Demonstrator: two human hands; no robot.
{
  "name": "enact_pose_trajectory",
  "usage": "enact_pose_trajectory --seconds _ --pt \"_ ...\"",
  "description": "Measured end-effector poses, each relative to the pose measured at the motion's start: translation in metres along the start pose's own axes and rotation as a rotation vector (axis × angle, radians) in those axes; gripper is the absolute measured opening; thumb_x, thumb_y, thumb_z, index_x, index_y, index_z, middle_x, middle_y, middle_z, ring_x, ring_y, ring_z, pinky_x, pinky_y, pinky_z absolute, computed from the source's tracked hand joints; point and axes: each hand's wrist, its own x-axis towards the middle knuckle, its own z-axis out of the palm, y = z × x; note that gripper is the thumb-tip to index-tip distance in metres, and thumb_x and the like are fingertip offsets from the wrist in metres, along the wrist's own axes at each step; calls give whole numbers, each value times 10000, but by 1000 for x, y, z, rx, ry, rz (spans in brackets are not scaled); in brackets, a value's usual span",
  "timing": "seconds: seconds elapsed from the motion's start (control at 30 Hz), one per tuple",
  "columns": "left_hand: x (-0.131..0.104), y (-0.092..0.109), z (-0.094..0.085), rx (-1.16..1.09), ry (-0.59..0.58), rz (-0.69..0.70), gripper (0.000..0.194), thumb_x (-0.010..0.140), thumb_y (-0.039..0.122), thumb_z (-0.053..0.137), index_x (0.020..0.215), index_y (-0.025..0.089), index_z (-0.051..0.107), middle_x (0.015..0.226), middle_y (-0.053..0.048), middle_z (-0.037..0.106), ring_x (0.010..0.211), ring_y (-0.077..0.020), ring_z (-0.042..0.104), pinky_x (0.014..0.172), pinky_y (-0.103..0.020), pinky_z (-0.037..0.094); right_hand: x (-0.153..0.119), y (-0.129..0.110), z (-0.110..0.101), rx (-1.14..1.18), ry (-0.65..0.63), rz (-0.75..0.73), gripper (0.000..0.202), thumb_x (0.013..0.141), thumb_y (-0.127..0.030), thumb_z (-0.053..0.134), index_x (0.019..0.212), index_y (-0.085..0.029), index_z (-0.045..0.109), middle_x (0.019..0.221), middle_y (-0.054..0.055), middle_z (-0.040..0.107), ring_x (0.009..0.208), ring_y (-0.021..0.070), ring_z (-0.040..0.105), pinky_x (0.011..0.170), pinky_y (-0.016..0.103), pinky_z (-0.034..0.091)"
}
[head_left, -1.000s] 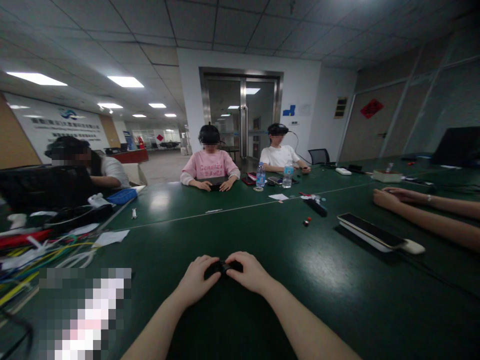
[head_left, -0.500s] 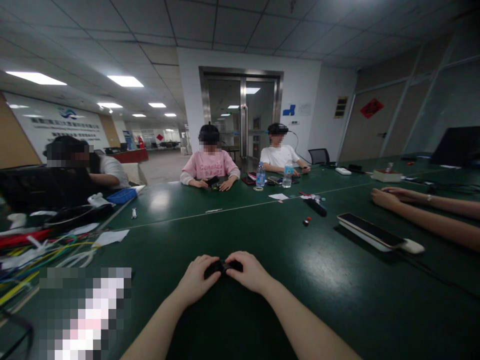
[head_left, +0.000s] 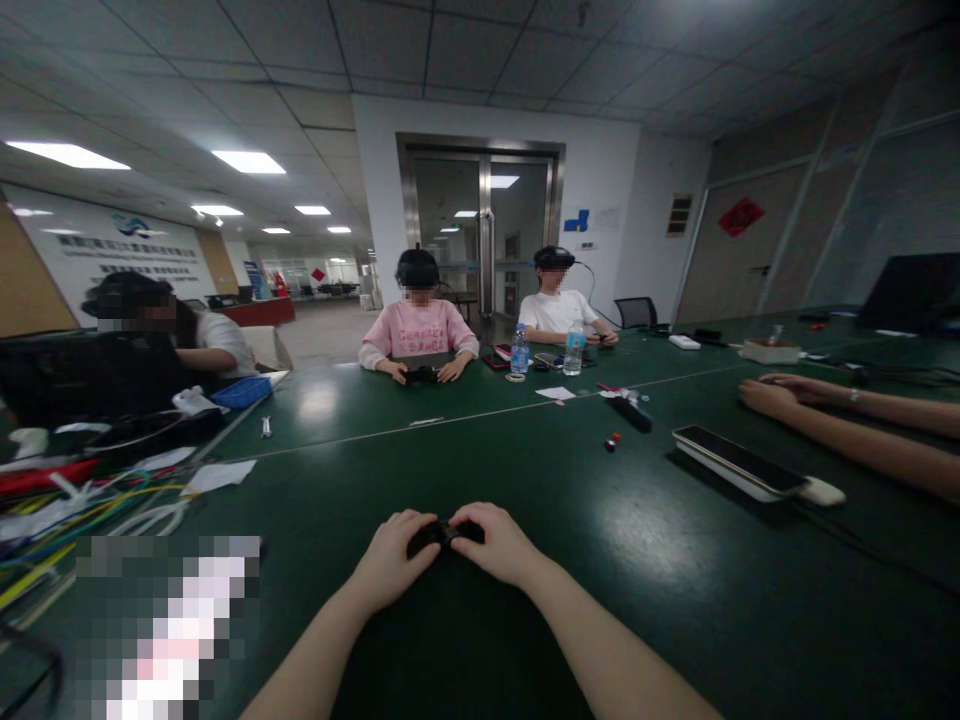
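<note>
Between both hands, just above or on the dark green table [head_left: 337,480], is a small black object [head_left: 448,533]; my fingers cover much of it, and its kind is unclear. My left hand [head_left: 396,553] is closed round its left end, thumb toward me and fingers on the far side. The other end is gripped by my right hand [head_left: 499,540], its fingers curled over the top and its thumb near the middle. The two hands are close together, with a narrow part of the black object showing between them.
A phone on a white block [head_left: 739,462] with a cable lies to the right, near another person's hands [head_left: 772,395]. Tangled cables [head_left: 90,510] and paper [head_left: 219,476] are at left. Two bottles [head_left: 574,352] stand before people [head_left: 420,325] seated opposite. A wrench [head_left: 266,427] lies far left.
My hands and the black object stay almost still. Opposite, the person in pink has brought a dark object level between both hands. The view has shifted very slightly.
</note>
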Motion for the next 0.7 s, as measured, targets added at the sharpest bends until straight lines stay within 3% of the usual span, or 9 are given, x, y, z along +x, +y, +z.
enact_pose_trajectory --seconds 0.7 --pt "-2 2 -2 -17 -16 -27 427 847 452 473 1218 246 516 1160 -36 563 1090 -214 488 931 -348 385 0 2 1 11 -2 31 260 781 -405 552 1007 -289 609 1101 -5 594 1073 213 511 914 372 381"
